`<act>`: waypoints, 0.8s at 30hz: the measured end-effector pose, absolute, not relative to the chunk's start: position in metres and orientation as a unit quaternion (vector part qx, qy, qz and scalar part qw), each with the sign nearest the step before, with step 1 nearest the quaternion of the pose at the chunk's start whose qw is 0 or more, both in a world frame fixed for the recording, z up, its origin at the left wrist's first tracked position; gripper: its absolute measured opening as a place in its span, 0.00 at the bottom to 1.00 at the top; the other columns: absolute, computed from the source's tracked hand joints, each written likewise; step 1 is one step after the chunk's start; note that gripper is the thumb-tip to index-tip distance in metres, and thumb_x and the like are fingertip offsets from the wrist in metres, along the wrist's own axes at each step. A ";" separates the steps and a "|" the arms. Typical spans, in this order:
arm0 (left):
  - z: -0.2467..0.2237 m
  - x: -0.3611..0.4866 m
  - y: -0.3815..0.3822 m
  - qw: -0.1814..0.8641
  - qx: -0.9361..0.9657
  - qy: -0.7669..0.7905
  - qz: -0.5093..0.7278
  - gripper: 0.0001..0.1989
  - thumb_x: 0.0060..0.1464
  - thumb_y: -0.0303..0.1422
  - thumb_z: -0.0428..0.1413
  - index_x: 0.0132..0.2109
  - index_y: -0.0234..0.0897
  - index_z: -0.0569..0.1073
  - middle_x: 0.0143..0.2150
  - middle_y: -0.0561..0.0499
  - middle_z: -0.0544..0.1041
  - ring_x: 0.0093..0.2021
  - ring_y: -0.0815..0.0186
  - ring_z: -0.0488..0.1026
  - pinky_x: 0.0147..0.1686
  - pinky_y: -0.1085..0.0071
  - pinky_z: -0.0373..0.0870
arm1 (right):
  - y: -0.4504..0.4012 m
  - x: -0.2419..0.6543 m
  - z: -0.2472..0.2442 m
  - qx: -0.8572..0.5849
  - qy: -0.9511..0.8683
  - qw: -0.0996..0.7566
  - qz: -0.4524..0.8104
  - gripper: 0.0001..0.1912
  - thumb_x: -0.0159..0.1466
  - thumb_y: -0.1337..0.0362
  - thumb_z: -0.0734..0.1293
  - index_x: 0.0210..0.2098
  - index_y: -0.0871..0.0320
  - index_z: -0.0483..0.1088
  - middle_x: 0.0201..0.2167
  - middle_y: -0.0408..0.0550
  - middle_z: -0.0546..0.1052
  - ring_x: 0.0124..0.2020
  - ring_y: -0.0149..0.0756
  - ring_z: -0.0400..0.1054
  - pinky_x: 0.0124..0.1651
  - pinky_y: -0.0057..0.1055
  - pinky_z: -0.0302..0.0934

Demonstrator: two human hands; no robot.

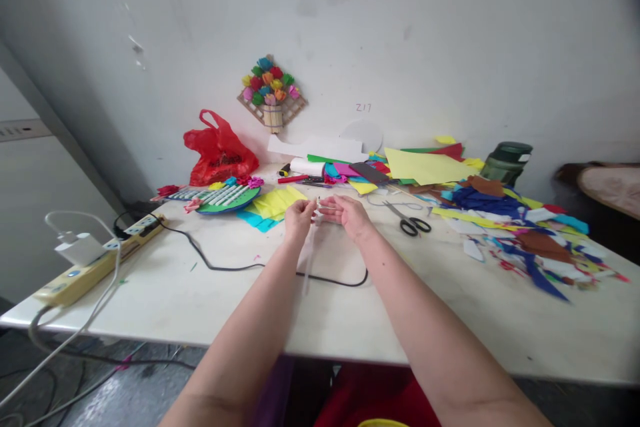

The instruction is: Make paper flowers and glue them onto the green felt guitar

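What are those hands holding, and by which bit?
A thin, pale strip, pinched near its upper end by the left hand; whether the right hand grips it too is unclear.

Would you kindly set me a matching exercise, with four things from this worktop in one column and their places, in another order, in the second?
1. red bag
2. scissors
3. dark green bottle
4. power strip

A. behind the heaped scraps
B. along the left end of the table
C. at the back left, near the wall
D. just right of the right hand

Pairs: 1-C; 2-D; 3-A; 4-B
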State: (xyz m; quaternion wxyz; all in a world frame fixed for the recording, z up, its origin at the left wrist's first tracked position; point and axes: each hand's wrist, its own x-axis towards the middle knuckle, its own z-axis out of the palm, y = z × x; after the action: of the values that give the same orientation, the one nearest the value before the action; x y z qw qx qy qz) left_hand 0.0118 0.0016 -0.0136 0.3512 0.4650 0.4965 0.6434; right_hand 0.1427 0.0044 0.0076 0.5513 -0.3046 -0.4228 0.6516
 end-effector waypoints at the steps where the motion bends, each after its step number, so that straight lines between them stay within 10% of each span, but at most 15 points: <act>1: -0.013 0.012 0.002 0.345 0.466 0.498 0.645 0.19 0.41 0.47 0.61 0.25 0.33 0.69 0.22 0.51 0.71 0.23 0.70 0.69 0.20 0.76 0.65 | 0.004 0.143 0.008 -0.307 -0.424 0.547 0.653 0.08 0.62 0.66 0.62 0.28 0.61 0.69 0.29 0.53 0.79 0.26 0.35 0.74 0.32 0.32 0.70; 24: -0.013 0.018 -0.006 0.530 0.478 0.381 0.588 0.21 0.39 0.46 0.64 0.27 0.29 0.72 0.22 0.50 0.73 0.23 0.69 0.71 0.28 0.70 0.70 | -0.001 0.141 0.012 -0.315 -0.467 0.500 0.657 0.19 0.66 0.55 0.53 0.34 0.60 0.69 0.32 0.51 0.79 0.19 0.31 0.71 0.19 0.26 0.64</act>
State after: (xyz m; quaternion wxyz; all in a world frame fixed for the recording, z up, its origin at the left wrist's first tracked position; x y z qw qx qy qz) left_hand 0.0185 -0.0061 -0.0131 0.5304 0.4776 0.3813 0.5875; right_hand 0.1414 -0.0008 0.0122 0.5005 -0.3153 -0.4674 0.6570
